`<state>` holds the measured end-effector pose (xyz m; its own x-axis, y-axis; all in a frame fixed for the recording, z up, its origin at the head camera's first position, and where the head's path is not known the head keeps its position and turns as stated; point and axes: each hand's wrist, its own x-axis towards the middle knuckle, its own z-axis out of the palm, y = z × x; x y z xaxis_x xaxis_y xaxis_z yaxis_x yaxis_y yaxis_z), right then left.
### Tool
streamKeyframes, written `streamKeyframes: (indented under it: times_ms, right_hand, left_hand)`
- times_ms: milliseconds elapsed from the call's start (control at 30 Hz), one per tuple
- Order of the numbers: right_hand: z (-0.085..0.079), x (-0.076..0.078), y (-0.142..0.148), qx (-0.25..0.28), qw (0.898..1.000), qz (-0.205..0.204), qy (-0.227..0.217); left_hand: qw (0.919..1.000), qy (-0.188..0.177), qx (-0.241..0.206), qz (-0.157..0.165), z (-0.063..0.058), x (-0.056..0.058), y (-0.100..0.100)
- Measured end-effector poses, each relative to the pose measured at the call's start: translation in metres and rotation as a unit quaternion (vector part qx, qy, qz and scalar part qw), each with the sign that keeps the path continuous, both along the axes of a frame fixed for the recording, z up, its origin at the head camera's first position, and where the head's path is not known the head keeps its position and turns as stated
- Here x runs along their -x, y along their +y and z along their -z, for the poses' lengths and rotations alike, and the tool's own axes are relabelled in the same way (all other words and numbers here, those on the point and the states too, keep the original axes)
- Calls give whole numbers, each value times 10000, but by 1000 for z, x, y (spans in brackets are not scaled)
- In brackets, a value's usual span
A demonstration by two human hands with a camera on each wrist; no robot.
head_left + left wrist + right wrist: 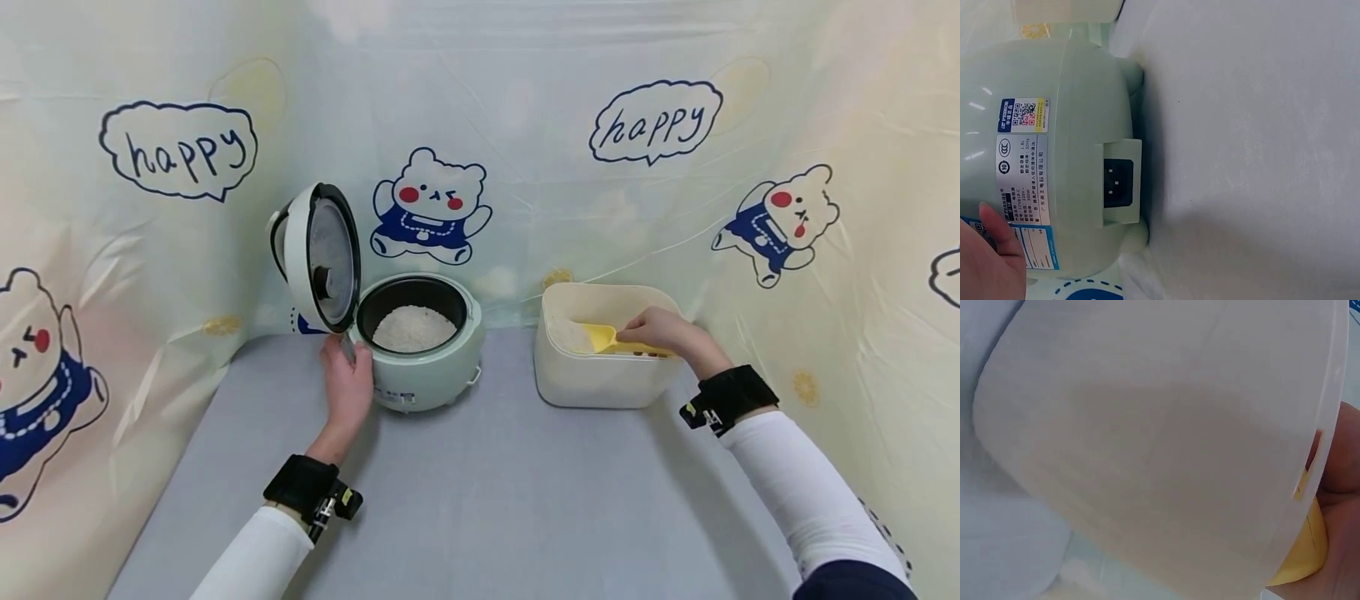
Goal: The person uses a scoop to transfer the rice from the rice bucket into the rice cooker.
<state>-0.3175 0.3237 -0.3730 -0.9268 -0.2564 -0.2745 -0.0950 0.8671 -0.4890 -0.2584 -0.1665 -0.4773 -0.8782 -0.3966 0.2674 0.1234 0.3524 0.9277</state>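
A pale green rice cooker (427, 379) stands on the table with its lid (330, 258) raised on the left. White rice (415, 329) lies in its dark inner pot. My left hand (347, 379) holds the cooker by its hinge side, beneath the raised lid. In the left wrist view the thumb rests against the cooker's labelled wall, and the other fingers are mostly hidden. My right hand (656, 329) grips the handle of a yellow scoop (602, 338) inside a cream bin (592, 383). Pale rice (570, 335) shows beside the scoop's bowl.
Both containers stand near the back of the grey table (480, 500), with a gap between them. A patterned curtain (517, 125) hangs close behind. A power socket (1118, 182) is set low in the cooker's wall.
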Motion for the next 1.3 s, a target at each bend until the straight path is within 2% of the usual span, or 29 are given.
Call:
streamKeyframes:
  times_ms: [167,500,733,967,1300]
  right_hand:
    - [0,4,-1,168,9997,34,-159]
    - [11,7,13,710,9970,-18,-290]
    - [9,8,23,969,9944,-45,-422]
    - [0,8,26,925,9939,34,-592]
    - [-9,8,34,790,9961,-1,-400]
  left_hand:
    - [10000,-41,34,70,-1,2,2]
    - [9998,-177,19,89,0,-1,2]
    - [9999,-128,51,76,-1,-1,2]
    - [9999,-102,81,99,0,-3,2]
    - [9999,-116,71,37,-1,-3,0]
